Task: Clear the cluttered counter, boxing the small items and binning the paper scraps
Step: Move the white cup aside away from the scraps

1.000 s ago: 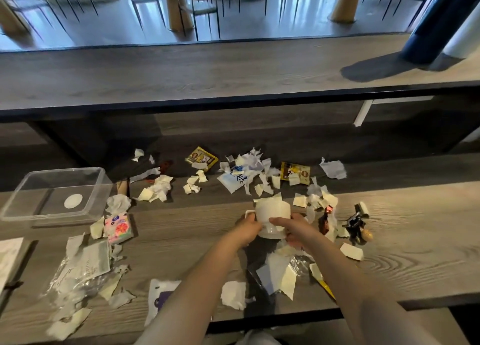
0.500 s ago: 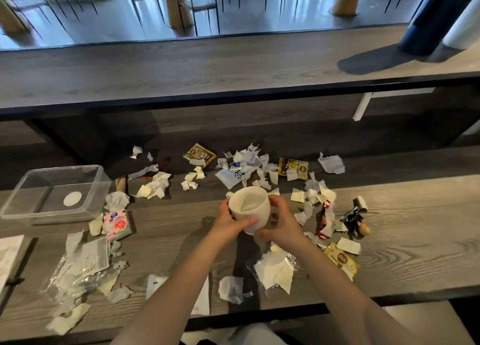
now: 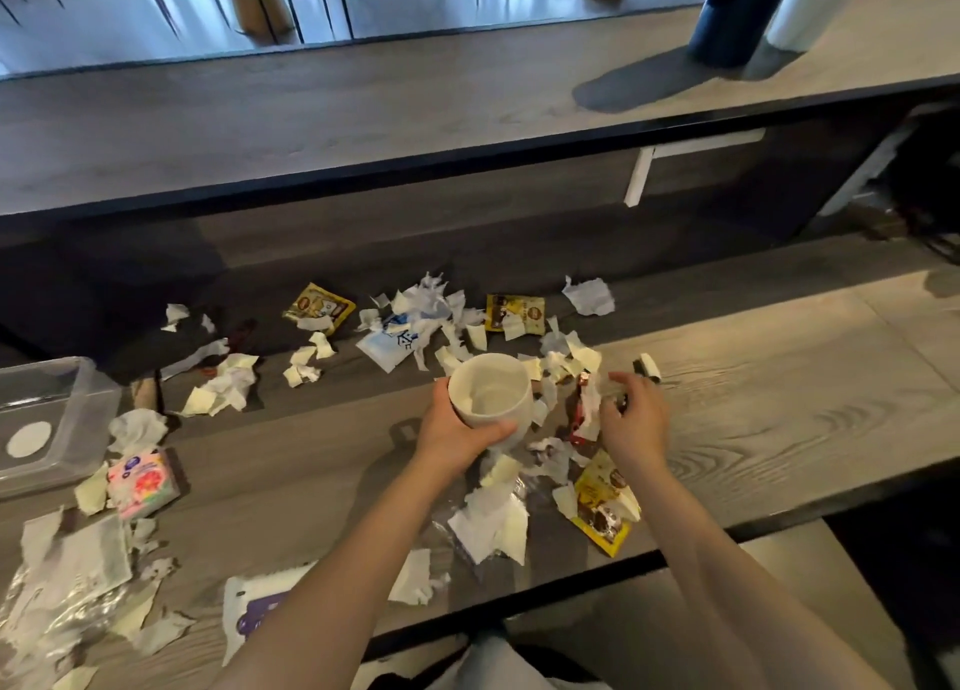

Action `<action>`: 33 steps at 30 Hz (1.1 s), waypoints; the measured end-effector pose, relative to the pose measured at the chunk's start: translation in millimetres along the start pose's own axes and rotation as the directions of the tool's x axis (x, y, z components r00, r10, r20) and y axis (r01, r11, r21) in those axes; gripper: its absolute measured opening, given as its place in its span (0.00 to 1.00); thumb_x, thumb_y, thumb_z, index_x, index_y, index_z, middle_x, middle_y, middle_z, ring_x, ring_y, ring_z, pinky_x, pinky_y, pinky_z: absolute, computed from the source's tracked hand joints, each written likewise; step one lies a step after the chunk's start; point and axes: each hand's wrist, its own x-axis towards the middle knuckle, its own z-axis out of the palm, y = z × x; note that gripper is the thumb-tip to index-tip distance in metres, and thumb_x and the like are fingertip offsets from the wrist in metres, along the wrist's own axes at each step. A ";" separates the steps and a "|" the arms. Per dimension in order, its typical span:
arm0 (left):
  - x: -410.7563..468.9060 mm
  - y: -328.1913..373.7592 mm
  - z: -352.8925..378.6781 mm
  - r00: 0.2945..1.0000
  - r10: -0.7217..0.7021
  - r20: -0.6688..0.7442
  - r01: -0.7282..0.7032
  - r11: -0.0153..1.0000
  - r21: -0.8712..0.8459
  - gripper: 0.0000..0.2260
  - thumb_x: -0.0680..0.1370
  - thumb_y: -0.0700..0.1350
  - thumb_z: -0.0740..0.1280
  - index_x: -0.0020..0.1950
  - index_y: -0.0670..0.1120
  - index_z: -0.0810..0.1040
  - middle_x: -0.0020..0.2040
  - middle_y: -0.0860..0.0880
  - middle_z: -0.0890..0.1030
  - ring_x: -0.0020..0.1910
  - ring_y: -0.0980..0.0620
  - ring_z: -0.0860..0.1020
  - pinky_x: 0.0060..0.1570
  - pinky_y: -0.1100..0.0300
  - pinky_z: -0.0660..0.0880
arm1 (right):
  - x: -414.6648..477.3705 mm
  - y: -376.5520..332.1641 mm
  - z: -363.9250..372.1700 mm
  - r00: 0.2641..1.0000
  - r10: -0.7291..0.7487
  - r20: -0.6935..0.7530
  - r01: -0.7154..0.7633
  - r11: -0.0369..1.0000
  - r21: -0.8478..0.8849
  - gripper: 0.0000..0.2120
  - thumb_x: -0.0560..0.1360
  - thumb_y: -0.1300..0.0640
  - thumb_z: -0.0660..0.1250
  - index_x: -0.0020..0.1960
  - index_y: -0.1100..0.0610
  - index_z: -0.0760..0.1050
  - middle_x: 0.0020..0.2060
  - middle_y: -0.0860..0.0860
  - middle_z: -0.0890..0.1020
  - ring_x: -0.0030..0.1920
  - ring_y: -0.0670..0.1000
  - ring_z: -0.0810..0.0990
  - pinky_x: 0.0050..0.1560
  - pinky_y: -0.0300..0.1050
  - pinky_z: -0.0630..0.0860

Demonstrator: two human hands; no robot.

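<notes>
Left grip holds cup; right grip over paper scraps.

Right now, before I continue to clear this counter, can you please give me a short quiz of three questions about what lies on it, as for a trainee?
1. True or false: the left grip holds the white cup.
2. Where is the clear box? A) at the counter's left end B) right of the cup C) on the raised ledge behind
3. Missing word: the pink packet lies ___ the box (inside/outside).
Key: 1 true; 2 A; 3 outside.
</notes>
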 end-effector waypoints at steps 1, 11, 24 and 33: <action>1.8 0.5 0.8 1.000 0.000 0.004 0.000 1.000 0.011 0.37 0.63 0.43 0.79 0.66 0.48 0.63 0.59 0.51 0.72 0.60 0.50 0.71 0.60 0.52 0.71 | 7.6 10.2 -1.3 1.000 0.022 -0.002 -0.022 0.998 -0.056 0.20 0.75 0.58 0.64 0.67 0.58 0.69 0.65 0.57 0.71 0.67 0.57 0.67 0.68 0.54 0.66; 12.8 5.4 -6.2 1.000 -0.008 0.003 0.007 0.998 0.068 0.38 0.63 0.43 0.79 0.67 0.50 0.62 0.62 0.51 0.72 0.62 0.50 0.71 0.63 0.48 0.70 | 49.8 36.5 12.6 0.991 0.079 0.107 -0.055 0.976 -0.211 0.29 0.75 0.43 0.62 0.72 0.54 0.61 0.70 0.54 0.67 0.72 0.57 0.62 0.72 0.60 0.59; 22.7 18.0 2.0 0.999 0.031 -0.013 -0.030 0.997 0.073 0.40 0.63 0.43 0.79 0.68 0.49 0.61 0.63 0.50 0.71 0.61 0.51 0.70 0.60 0.53 0.70 | 22.6 -12.9 46.6 0.910 -0.131 0.394 0.097 0.990 0.106 0.21 0.81 0.50 0.56 0.72 0.55 0.65 0.68 0.53 0.71 0.69 0.54 0.68 0.69 0.50 0.63; 34.7 34.8 54.6 0.992 0.055 0.114 -0.073 0.984 0.163 0.45 0.60 0.47 0.80 0.71 0.54 0.58 0.66 0.50 0.68 0.67 0.49 0.67 0.65 0.49 0.68 | 21.0 -34.9 -22.8 0.948 0.021 0.317 -0.197 0.820 0.537 0.18 0.80 0.46 0.55 0.56 0.53 0.79 0.51 0.51 0.82 0.54 0.49 0.78 0.55 0.47 0.74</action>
